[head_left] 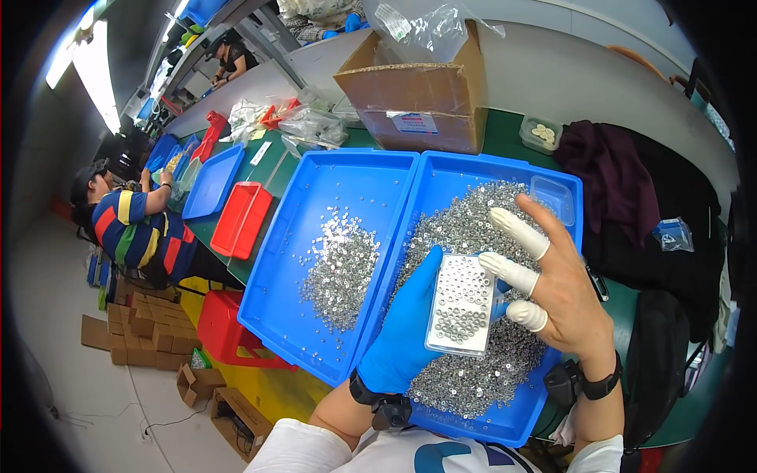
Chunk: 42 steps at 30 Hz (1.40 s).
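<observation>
My left hand (404, 331), in a blue glove, holds a small shallow clear box (428, 340) with a white bottom. Small silver metal rings lie inside, thicker toward the near end and scattered farther up. My right hand (574, 303) is bare except for white finger cots on several fingers. Its fingers are spread at the box's right edge, and one cot tip overlaps the upper right corner; whether it touches cannot be told. Below both hands, a blue tray (569, 225) bears a broad heap of the rings (465, 386). A second blue tray (272, 296) to its left carries a smaller pile (339, 276).
A clear container (556, 197) sits in the right tray's far corner. Beyond the trays stands a cardboard box (418, 98). Dark cloth (611, 173) lies right, a red bin (240, 221) left. A red stool (225, 327) and a seated person (142, 225) are farther left.
</observation>
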Each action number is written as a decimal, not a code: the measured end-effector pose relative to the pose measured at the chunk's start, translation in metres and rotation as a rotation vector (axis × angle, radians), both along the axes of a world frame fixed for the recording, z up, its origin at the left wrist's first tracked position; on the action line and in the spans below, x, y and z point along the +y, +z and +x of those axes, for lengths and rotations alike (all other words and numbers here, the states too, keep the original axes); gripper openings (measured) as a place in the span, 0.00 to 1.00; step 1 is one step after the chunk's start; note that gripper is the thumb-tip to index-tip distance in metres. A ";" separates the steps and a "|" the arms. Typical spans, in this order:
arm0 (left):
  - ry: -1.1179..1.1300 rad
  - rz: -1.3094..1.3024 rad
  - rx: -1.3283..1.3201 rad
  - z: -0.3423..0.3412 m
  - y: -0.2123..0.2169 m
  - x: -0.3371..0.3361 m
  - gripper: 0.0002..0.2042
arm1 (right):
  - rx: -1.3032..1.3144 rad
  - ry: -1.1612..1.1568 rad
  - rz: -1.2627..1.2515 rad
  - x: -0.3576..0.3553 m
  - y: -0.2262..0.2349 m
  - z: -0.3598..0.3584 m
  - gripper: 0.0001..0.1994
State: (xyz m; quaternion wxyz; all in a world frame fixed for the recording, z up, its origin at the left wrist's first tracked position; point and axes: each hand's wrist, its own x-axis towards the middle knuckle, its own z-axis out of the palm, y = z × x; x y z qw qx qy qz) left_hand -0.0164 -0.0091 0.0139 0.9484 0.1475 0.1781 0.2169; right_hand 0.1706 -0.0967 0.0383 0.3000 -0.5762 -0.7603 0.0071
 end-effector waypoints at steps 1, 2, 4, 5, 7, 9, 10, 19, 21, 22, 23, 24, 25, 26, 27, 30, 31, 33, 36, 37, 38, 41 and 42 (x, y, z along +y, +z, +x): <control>0.015 0.016 -0.024 -0.001 -0.002 0.000 0.23 | 0.003 -0.016 0.014 0.000 -0.001 0.001 0.32; 0.015 0.016 -0.023 -0.001 -0.001 0.001 0.23 | 0.004 -0.015 0.014 0.001 0.000 0.000 0.32; 0.006 -0.032 -0.034 -0.001 0.001 0.001 0.23 | 0.014 -0.023 -0.003 0.001 0.001 0.000 0.31; 0.001 -0.056 -0.039 0.000 0.001 0.001 0.22 | 0.020 -0.027 -0.011 0.001 0.001 -0.001 0.31; -0.016 -0.135 -0.086 0.001 0.000 0.002 0.23 | 0.023 -0.032 -0.008 0.001 0.001 -0.001 0.31; -0.044 -0.291 -0.178 0.000 -0.001 0.004 0.26 | 0.031 -0.039 -0.001 0.000 0.001 -0.002 0.30; -0.042 -0.292 -0.176 0.000 -0.002 0.004 0.26 | 0.032 -0.038 -0.002 0.000 0.001 -0.002 0.30; -0.040 -0.305 -0.218 -0.003 -0.003 0.005 0.26 | 0.021 -0.026 0.002 0.001 -0.002 -0.002 0.29; -0.036 -0.315 -0.216 -0.002 0.000 0.004 0.26 | 0.032 -0.023 -0.002 0.001 -0.001 -0.001 0.28; -0.037 -0.315 -0.216 -0.001 0.000 0.004 0.26 | 0.032 -0.024 -0.002 0.001 -0.001 -0.001 0.28; -0.027 -0.299 -0.207 -0.002 0.000 0.004 0.26 | 0.035 -0.023 -0.002 0.001 -0.001 -0.002 0.28; -0.018 -0.284 -0.197 -0.002 0.000 0.004 0.26 | 0.037 -0.021 -0.002 0.001 -0.002 -0.002 0.28; -0.008 -0.268 -0.188 -0.002 0.000 0.004 0.26 | 0.040 -0.020 -0.003 0.001 -0.002 -0.002 0.28; -0.008 -0.268 -0.188 -0.002 0.000 0.004 0.26 | 0.040 -0.021 -0.003 0.001 -0.002 -0.001 0.28; -0.014 -0.267 -0.185 -0.002 -0.002 0.005 0.26 | 0.039 -0.021 -0.005 0.001 -0.003 -0.001 0.28; -0.026 -0.264 -0.180 -0.003 -0.004 0.006 0.26 | 0.038 -0.022 -0.010 0.002 -0.003 -0.001 0.28; -0.025 -0.248 -0.175 -0.003 -0.003 0.006 0.26 | 0.040 -0.022 -0.013 0.002 -0.003 -0.001 0.28; -0.022 -0.215 -0.167 -0.004 -0.002 0.005 0.26 | 0.044 -0.021 -0.019 0.001 -0.004 0.000 0.28; -0.031 -0.220 -0.177 -0.004 -0.004 0.007 0.27 | 0.052 -0.023 -0.024 0.002 -0.003 -0.001 0.28; -0.035 -0.223 -0.182 -0.004 -0.005 0.007 0.27 | 0.056 -0.024 -0.027 0.002 -0.003 -0.001 0.28; -0.035 -0.223 -0.182 -0.004 -0.004 0.007 0.27 | 0.057 -0.024 -0.026 0.002 -0.003 -0.001 0.28; -0.061 -0.225 -0.183 -0.002 -0.003 0.007 0.28 | 0.128 0.018 -0.013 0.003 -0.006 0.000 0.26; -0.060 -0.225 -0.183 -0.001 -0.003 0.007 0.28 | 0.129 0.019 -0.013 0.003 -0.007 0.001 0.26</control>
